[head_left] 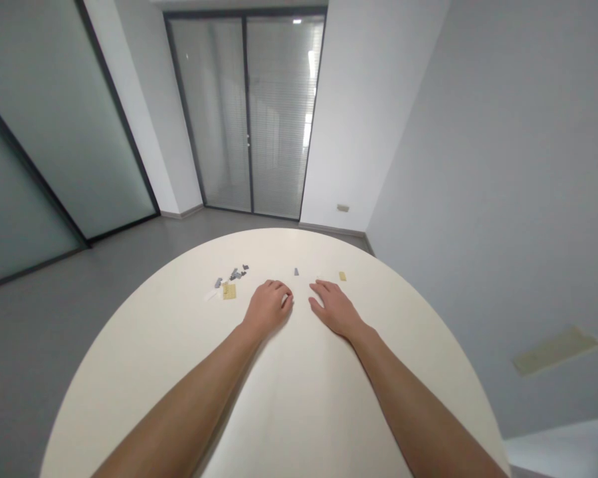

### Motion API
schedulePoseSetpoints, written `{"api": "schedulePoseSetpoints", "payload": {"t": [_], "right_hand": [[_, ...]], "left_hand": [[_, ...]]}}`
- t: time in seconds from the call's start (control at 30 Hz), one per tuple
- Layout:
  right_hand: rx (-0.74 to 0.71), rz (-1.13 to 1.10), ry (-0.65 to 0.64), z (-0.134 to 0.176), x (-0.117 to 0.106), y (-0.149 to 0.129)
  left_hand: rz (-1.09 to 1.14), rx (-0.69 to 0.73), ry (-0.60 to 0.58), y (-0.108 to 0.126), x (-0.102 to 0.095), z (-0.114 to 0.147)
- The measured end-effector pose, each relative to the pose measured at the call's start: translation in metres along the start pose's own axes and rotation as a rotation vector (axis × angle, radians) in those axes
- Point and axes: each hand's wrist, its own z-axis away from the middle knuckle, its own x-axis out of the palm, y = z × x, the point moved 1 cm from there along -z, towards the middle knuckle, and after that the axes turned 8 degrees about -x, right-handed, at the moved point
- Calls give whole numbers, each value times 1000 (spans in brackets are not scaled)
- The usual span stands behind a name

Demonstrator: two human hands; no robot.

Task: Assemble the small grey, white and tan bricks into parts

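Observation:
My left hand (270,305) rests on the white round table (299,411), its fingers curled in towards the thumb. Whatever may be between those fingertips is too small or hidden to make out. Across a short gap, my right hand (335,308) lies with fingers stretched and thumb apart, holding nothing visible. A small grey piece (296,271) sits just beyond the gap between both hands. Left of my left hand are a flat yellow plate-like piece (230,291) and several small grey pieces (236,273). A smaller yellow piece (342,276) lies beyond my right hand.
A few pale, faint pieces (211,295) lie beside the yellow plate at the left. The table's curved far edge faces a glass door (249,119). A grey wall (503,199) stands close on the right, and frosted panels (64,119) on the left.

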Motion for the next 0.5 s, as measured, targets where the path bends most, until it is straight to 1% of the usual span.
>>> {"api": "schedulePoseSetpoints", "payload": {"t": [0.13, 0.2, 0.33, 0.4, 0.5], "right_hand": [[-37, 2, -43, 12, -1, -6], [-41, -12, -42, 12, -3, -6], [-16, -34, -19, 6, -5, -3], [-19, -48, -10, 4, -5, -1], [-21, -63, -3, 3, -5, 0]], "left_hand": [[-199, -216, 217, -4, -4, 0], [-276, -316, 267, -7, -3, 2], [-344, -445, 229, -9, 1, 5], [-349, -469, 205, -8, 3, 6], [-352, -465, 177, -7, 4, 6]]}}
